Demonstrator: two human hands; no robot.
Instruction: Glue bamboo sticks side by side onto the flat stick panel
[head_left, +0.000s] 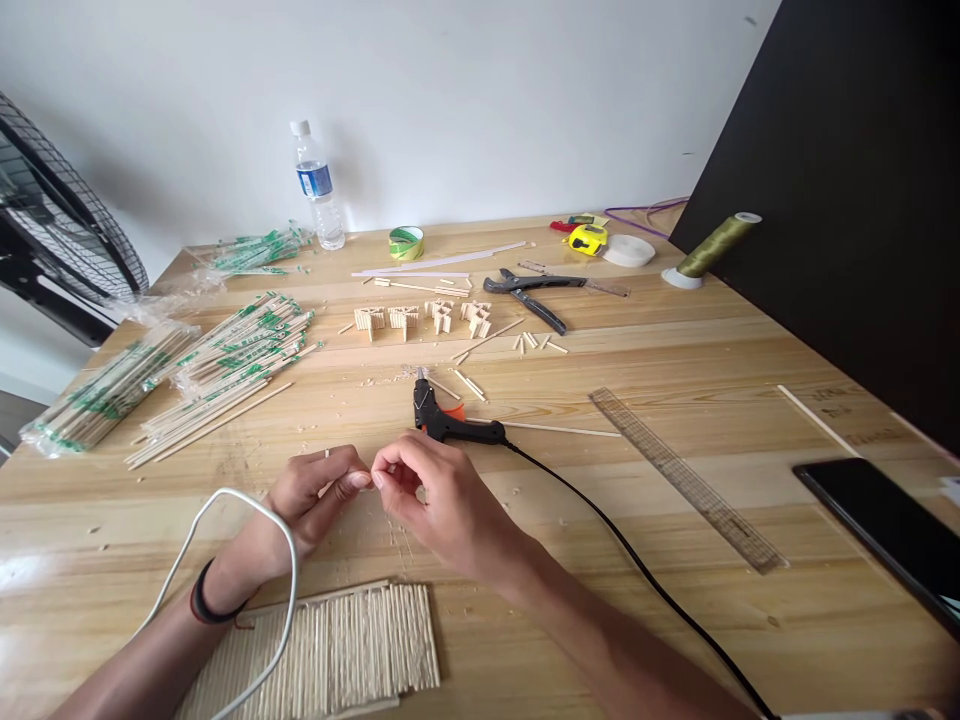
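My left hand [315, 492] and my right hand [435, 500] meet fingertip to fingertip just above the wooden table [675, 360]. Both are pinched closed. A short thin wooden stick piece [327, 455] pokes up from my left fingers. What my right fingers pinch is too small to make out. A black and orange glue gun [450, 420] lies right behind my right hand, its black cord [637, 570] trailing to the lower right. A flat mat of glued sticks [352, 650] lies under my forearms, with a white cable [247, 560] looping over my left wrist.
Bundles of wrapped chopsticks [202, 370] lie at the left. Small stick assemblies [420, 318], pliers [532, 295], a ruler [686, 478], a water bottle [317, 188], a tape roll [406, 242], a thread spool [712, 245] and a phone [885, 525] sit around. A fan [52, 220] stands far left.
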